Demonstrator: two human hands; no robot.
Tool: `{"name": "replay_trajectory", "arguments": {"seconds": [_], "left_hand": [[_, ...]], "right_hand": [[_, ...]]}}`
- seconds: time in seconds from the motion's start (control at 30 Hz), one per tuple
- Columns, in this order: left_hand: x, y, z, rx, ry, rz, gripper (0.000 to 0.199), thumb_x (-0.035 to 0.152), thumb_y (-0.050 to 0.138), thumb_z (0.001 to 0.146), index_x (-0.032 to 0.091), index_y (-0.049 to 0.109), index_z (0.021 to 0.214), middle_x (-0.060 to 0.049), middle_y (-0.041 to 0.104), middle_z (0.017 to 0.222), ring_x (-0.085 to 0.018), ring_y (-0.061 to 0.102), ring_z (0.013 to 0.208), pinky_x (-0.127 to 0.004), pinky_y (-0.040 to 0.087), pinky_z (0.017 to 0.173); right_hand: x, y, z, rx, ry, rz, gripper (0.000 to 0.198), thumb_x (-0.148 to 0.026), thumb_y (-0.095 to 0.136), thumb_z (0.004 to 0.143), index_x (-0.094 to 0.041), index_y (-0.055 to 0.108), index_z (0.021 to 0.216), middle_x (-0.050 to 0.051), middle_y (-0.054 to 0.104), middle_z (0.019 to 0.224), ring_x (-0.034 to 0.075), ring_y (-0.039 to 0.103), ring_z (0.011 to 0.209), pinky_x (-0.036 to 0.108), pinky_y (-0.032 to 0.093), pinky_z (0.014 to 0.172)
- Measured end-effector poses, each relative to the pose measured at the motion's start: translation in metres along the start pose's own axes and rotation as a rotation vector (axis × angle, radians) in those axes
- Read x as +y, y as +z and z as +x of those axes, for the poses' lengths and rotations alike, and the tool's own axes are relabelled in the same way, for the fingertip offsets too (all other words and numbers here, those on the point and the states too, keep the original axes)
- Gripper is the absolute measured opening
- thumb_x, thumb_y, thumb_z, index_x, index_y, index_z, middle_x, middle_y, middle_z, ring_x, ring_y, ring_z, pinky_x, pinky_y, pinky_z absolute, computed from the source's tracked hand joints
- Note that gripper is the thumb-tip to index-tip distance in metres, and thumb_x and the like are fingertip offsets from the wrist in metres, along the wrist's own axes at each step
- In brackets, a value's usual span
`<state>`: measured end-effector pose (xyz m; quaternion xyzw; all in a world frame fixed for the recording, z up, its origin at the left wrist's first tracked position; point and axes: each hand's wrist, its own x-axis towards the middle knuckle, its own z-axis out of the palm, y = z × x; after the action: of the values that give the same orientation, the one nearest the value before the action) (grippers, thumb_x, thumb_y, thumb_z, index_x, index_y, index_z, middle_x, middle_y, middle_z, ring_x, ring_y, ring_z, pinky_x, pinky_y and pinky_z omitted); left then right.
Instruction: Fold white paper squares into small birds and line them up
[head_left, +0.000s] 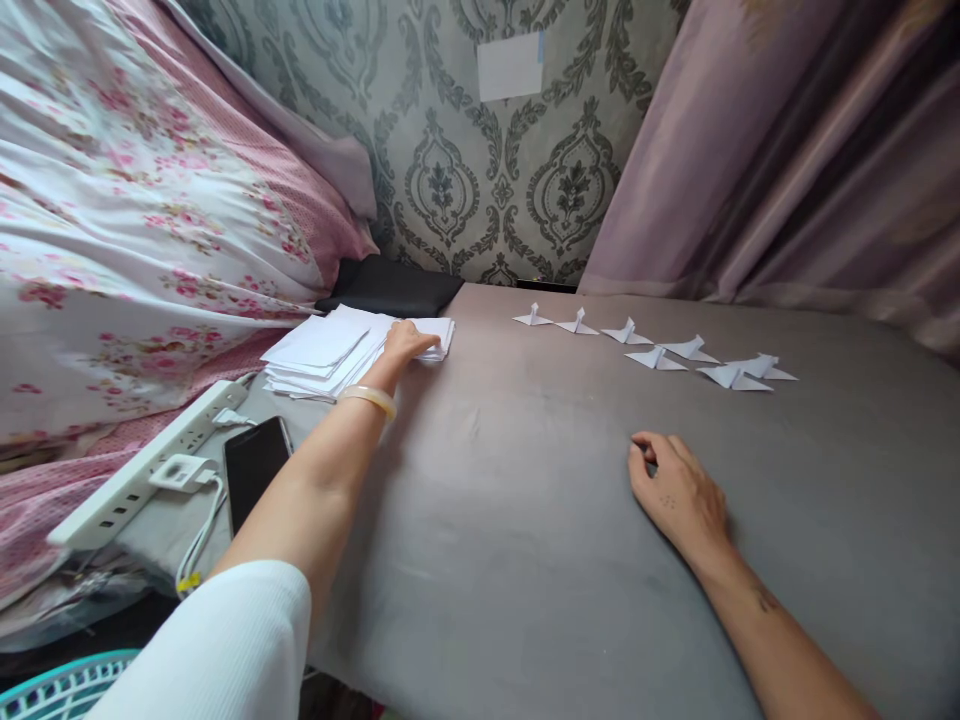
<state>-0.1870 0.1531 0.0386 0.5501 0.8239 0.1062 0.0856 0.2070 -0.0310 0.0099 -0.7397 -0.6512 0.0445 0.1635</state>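
My left hand (409, 342) reaches to the far left and rests on the right part of the white paper sheets (319, 343). One digit stretches out to the right over the stack; the other fingers are hidden behind the hand, so I cannot see a grip. My right hand (679, 490) lies on the grey surface at the right, fingers curled toward the thumb with nothing seen in them. Beyond it stand several folded white paper birds (660, 358), wings spread, in a loose slanting line. A pale bangle (367, 398) circles my left wrist.
Left of my forearm are a dark phone (255, 460) and a white power strip (150, 465) with plugs and cables. A folded black cloth (394, 287) lies behind the papers. Floral fabric (150, 220) hangs left, a mauve curtain (750, 150) right. A turquoise basket (67, 685) shows lower left.
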Motion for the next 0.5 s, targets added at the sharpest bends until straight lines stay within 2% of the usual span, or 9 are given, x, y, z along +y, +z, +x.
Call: {"name": "replay_trajectory", "arguments": {"seconds": [0.13, 0.5], "left_hand": [[0.002, -0.003, -0.001, 0.005, -0.012, 0.024, 0.052, 0.044, 0.067, 0.067, 0.006, 0.069, 0.102, -0.020, 0.068, 0.103, -0.036, 0.063, 0.106, -0.031, 0.050, 0.080], [0.010, -0.006, 0.007, 0.032, -0.055, 0.081, 0.050, 0.030, 0.070, 0.065, 0.006, 0.067, 0.109, -0.024, 0.067, 0.111, -0.036, 0.062, 0.109, -0.034, 0.051, 0.085]], "right_hand": [[-0.001, -0.001, 0.000, -0.007, 0.000, 0.001, 0.028, -0.032, 0.041, 0.091, -0.022, 0.060, 0.109, 0.005, 0.064, 0.107, 0.023, 0.060, 0.096, 0.031, 0.036, 0.066], [-0.003, -0.004, -0.001, 0.002, -0.013, 0.014, 0.027, -0.030, 0.042, 0.091, -0.021, 0.061, 0.108, 0.006, 0.065, 0.109, 0.022, 0.061, 0.095, 0.031, 0.037, 0.067]]}}
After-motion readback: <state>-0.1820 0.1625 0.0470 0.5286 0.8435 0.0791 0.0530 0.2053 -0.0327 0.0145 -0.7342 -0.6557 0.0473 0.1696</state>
